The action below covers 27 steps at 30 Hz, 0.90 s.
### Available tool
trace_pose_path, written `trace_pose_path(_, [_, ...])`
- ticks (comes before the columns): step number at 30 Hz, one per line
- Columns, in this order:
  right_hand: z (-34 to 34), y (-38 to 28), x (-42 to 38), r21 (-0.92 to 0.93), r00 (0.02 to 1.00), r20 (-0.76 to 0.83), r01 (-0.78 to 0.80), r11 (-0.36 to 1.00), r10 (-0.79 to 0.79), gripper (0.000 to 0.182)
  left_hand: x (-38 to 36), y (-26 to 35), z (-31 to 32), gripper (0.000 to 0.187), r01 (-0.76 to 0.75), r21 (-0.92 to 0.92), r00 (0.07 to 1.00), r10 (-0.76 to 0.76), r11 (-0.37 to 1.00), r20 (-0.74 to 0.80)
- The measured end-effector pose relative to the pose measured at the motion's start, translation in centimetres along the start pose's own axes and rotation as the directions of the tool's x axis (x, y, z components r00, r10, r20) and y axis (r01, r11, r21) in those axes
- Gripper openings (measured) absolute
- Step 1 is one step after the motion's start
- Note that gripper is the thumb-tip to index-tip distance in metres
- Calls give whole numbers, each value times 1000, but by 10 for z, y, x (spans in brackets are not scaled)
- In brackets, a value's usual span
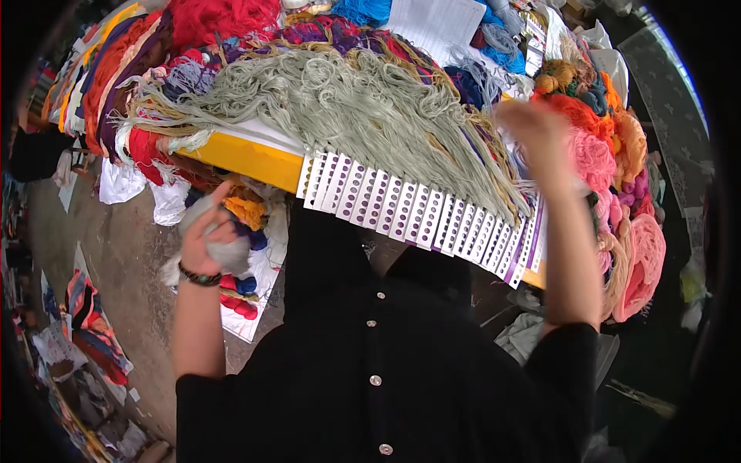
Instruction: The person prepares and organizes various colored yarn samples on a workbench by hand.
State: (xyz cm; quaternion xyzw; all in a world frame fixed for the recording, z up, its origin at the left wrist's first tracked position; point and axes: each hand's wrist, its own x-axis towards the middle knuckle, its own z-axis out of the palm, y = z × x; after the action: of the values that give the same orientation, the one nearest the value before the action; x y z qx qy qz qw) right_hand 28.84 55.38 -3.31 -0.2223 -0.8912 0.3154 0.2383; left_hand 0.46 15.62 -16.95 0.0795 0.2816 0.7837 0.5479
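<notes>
My left hand [205,241], with a dark bracelet at the wrist, is raised left of the table edge. Its fingers curl around a pale grey-white wad of thread [231,256], and the index finger sticks up. My right hand [534,133] is smeared by motion above the right end of the thread pile, so its fingers cannot be made out. Between the hands, long grey-green threads [324,100] lie fanned over the table. Their near ends meet a row of white punched cards [400,208] with round holes, overlapping along the front edge.
A yellow table edge [239,160] runs in front of me. Red yarn [224,19], blue yarn [363,9] and a written paper sheet [436,27] lie at the back. Pink skeins [642,266] hang at the right. More coloured skeins [96,320] lie at the lower left.
</notes>
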Motion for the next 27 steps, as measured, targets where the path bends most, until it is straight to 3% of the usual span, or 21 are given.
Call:
trace_pose_path(1, [52,-24,-3,-41,973,103,-205,978,208,19,18,-5,21,44,44,166,996,-30,985,-85])
trace_pose_path(2, [95,-23,-6,32,958,167,-241,970,232,18,36,-10,39,41,102,322,984,-47,941,-174])
trace_pose_path(3, [131,-19,-9,182,957,236,-216,959,170,19,54,-16,56,36,135,380,983,-76,915,-167])
trace_pose_path(4, [158,-22,-8,220,929,299,-289,932,217,18,70,-22,69,31,169,435,981,-107,884,-164])
trace_pose_path(5, [181,-21,-6,217,939,293,-249,944,180,19,86,-26,78,26,197,529,980,-154,825,-125])
trace_pose_path(7, [205,-25,3,192,867,392,-403,895,307,21,117,-42,68,30,289,592,955,-182,753,-234])
trace_pose_path(10, [218,-21,12,185,800,479,-495,849,363,23,137,-46,78,31,411,676,902,-164,611,-399])
trace_pose_path(12, [223,-16,14,204,757,511,-568,797,408,24,146,-50,71,29,405,679,903,-149,612,-404])
trace_pose_path(14, [221,-18,17,197,744,523,-581,790,417,23,151,-55,69,27,401,679,901,-132,615,-412])
trace_pose_path(16, [220,-18,19,191,731,533,-594,782,425,23,153,-59,71,20,361,593,917,-156,720,-368])
trace_pose_path(20, [218,-15,21,273,694,544,-679,682,473,22,162,-69,58,19,234,805,957,20,545,-291])
trace_pose_path(25, [222,-14,22,265,664,561,-710,653,494,22,167,-70,53,22,225,821,967,-14,525,-256])
trace_pose_path(27, [228,-14,19,61,826,419,-440,896,378,24,170,-70,50,23,214,842,974,-40,495,-224])
